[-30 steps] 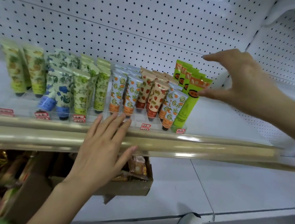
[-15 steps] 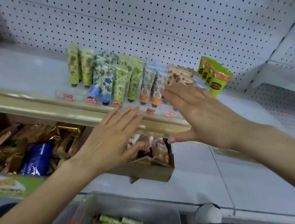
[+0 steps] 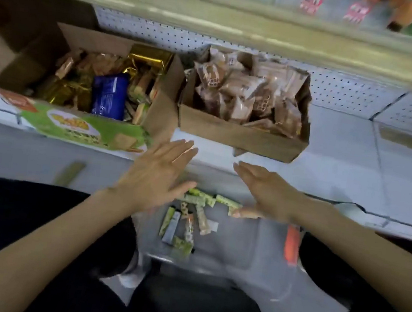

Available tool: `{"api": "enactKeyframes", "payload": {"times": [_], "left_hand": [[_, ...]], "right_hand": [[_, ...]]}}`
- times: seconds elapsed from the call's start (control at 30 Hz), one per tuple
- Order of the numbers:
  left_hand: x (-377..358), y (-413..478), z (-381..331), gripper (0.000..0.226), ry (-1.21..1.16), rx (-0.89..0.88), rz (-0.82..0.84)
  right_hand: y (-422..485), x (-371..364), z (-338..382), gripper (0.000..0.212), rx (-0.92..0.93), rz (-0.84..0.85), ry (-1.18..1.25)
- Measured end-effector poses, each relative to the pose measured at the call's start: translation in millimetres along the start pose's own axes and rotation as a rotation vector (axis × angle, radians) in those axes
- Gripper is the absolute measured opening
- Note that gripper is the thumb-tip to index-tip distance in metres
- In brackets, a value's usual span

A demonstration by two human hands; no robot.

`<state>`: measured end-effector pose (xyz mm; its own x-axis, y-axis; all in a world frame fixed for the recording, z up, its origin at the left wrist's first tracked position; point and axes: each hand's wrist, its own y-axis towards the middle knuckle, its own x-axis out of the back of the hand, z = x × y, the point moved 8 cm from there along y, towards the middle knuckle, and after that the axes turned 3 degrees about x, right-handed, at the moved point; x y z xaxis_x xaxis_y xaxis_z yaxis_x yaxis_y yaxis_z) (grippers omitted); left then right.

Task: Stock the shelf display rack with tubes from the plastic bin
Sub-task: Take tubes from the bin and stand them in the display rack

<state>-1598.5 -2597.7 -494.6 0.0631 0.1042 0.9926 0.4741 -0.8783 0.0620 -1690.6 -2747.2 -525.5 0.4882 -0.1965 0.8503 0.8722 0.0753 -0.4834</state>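
Note:
A clear plastic bin sits low in front of me, between my knees. Several small patterned tubes lie loose on its bottom, green, cream and grey. My left hand hovers over the bin's far left edge, fingers straight and spread, holding nothing. My right hand hovers over the far right side, fingers straight, palm turned inward, also empty. Only the front strip of the display rack shows at the top edge, with red price tags and tube caps.
On the lower shelf stand a cardboard box of gold and blue snack packs and a second box of brown wrapped packs. The gold shelf lip runs across above them. An orange latch sits on the bin's right side.
The view has tipped down from the rack to the bin. Both hands have come down from the shelf front and now hover empty over the bin.

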Motion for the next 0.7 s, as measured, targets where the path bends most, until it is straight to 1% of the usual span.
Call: {"api": "enactKeyframes", "payload": {"times": [0.1,0.2,0.3,0.37,0.4,0.47,0.6,0.7], "left_hand": [[-53,-15,24,0.079,-0.109,0.124,0.16],[-97,-30,52,0.095,-0.23,0.295,0.214],[-135,-47,72,0.098,-0.406,0.546,0.271],[-155,-58,75,0.092,-0.484,0.642,0.289],[-164,-62,75,0.091,-0.506,0.658,0.285],[-178,-69,73,0.089,-0.541,0.669,0.248],[-205,-82,74,0.074,-0.68,0.786,0.185],[-211,-84,71,0.066,-0.763,0.855,0.125]], "right_hand": [[22,-71,-11,0.105,-0.103,0.151,0.215],[45,-131,-18,0.104,-0.172,0.233,0.432],[66,-183,-25,0.102,-0.247,0.287,0.661],[81,-208,-26,0.101,-0.293,0.299,0.773],[90,-218,-26,0.1,-0.308,0.291,0.807],[109,-233,-25,0.096,-0.309,0.249,0.798],[147,-241,-19,0.085,-0.289,0.066,0.701],[174,-230,-14,0.084,-0.245,-0.071,0.585]]}}
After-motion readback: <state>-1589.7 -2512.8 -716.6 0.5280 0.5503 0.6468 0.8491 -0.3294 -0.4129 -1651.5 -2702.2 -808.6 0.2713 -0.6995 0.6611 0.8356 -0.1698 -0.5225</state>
